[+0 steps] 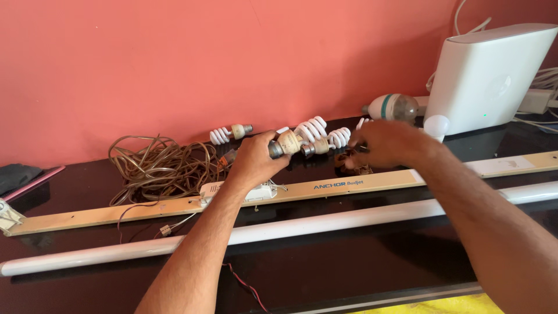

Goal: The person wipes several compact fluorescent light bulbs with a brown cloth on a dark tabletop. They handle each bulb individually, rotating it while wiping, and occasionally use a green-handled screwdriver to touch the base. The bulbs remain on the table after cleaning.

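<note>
Black table [349, 261], left hand [253, 160] gripping spiral bulb [299, 138] pointing up-right, right hand [386, 143] curled.

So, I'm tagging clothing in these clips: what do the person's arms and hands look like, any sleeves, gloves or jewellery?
Both forearms are bare as far as the frame shows: no sleeves in view. The left hand and right hand wear no gloves, and no watch, ring or bracelet shows. No marks or tattoos are visible.
</note>
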